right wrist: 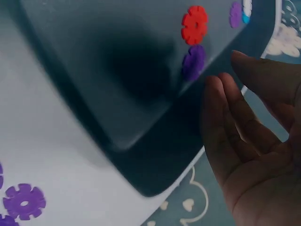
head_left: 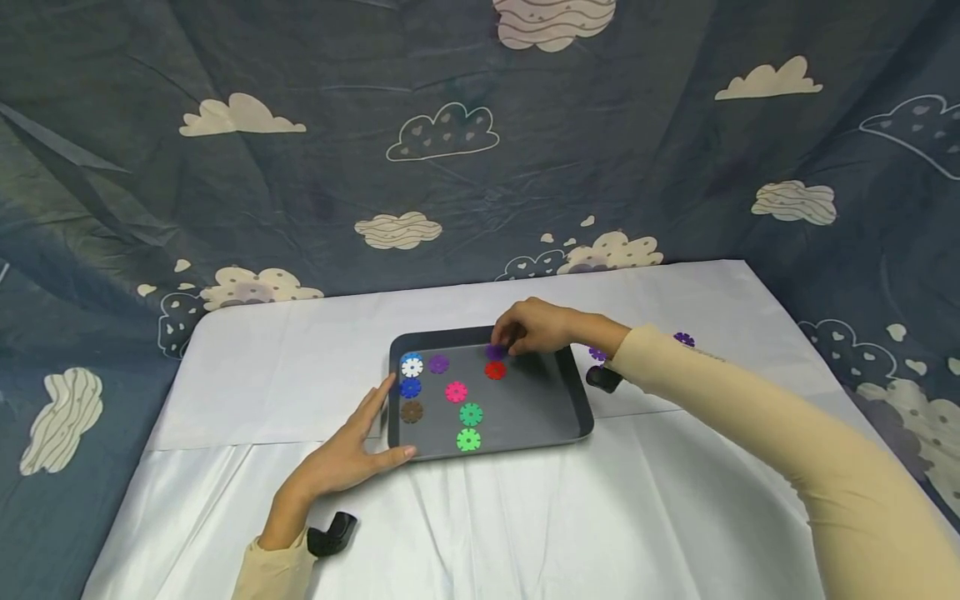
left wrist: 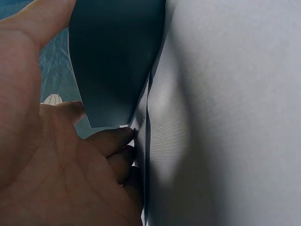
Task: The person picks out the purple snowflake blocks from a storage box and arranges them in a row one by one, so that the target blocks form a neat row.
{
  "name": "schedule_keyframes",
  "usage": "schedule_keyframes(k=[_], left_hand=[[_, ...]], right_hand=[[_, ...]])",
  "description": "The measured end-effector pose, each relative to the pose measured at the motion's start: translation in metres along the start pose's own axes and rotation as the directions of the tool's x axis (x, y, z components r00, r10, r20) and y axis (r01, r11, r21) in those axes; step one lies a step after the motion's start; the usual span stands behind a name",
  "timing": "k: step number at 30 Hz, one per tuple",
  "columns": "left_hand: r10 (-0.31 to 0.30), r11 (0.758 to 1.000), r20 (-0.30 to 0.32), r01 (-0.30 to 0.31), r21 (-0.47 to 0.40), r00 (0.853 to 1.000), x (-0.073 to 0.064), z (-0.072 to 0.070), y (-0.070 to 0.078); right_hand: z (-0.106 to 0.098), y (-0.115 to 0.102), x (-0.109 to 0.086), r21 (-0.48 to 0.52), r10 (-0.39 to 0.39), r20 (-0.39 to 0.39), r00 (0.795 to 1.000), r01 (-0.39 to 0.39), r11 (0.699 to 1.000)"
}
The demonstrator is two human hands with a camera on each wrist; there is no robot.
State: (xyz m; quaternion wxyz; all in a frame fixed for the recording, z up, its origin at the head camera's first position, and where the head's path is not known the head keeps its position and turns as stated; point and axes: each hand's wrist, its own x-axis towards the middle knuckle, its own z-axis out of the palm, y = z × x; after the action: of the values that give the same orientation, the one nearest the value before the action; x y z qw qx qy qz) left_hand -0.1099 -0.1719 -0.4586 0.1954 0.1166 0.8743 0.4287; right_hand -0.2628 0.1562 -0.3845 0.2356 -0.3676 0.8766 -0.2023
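Note:
A dark grey tray [head_left: 525, 417] lies on the white cloth. My left hand [head_left: 341, 458] rests along its left side, fingers extended and thumb at the front edge; in the left wrist view the tray [left wrist: 117, 61] stands beside the fingers. Over the tray's far side is my right hand [head_left: 536, 325], just by a purple notched disc [head_left: 495, 352]. In the right wrist view that purple disc [right wrist: 194, 62] lies on the tray, touching or nearly touching a red disc [right wrist: 194, 25]. Thumb and fingers of the right hand [right wrist: 254, 127] are apart, nothing between them.
White [head_left: 412, 367], blue [head_left: 410, 387], brown [head_left: 412, 412], pink [head_left: 456, 392], teal [head_left: 471, 414] and green [head_left: 468, 439] discs lie in the tray, plus another purple one [head_left: 438, 363]. Right of the tray are loose purple discs [head_left: 683, 339]. A patterned curtain [head_left: 450, 192] hangs behind.

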Motion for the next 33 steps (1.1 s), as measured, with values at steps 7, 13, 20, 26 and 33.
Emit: schedule_keyframes(k=[7,13,20,26,33], left_hand=[[0.002,1.0,0.001,-0.002,0.003,1.0,0.001,0.0,-0.001],[0.004,1.0,-0.001,-0.004,0.0,1.0,0.001,-0.001,-0.001],[0.003,1.0,0.0,-0.003,0.0,1.0,0.0,-0.001,-0.002],[0.005,1.0,-0.006,-0.004,0.007,1.0,0.0,-0.002,-0.002],[0.009,1.0,-0.001,-0.009,-0.007,1.0,-0.001,-0.001,-0.001]], right_hand=[[0.009,-0.007,0.014,-0.096,0.037,0.031,0.999,-0.034,0.995],[0.014,-0.007,0.016,-0.169,0.056,0.03,0.998,-0.05,0.984],[0.014,-0.005,0.013,-0.173,0.047,0.02,0.999,-0.043,0.984],[0.015,-0.002,0.01,-0.149,-0.007,-0.012,1.0,0.005,0.989],[0.022,0.001,0.012,-0.234,0.0,-0.056,0.998,-0.013,0.972]])
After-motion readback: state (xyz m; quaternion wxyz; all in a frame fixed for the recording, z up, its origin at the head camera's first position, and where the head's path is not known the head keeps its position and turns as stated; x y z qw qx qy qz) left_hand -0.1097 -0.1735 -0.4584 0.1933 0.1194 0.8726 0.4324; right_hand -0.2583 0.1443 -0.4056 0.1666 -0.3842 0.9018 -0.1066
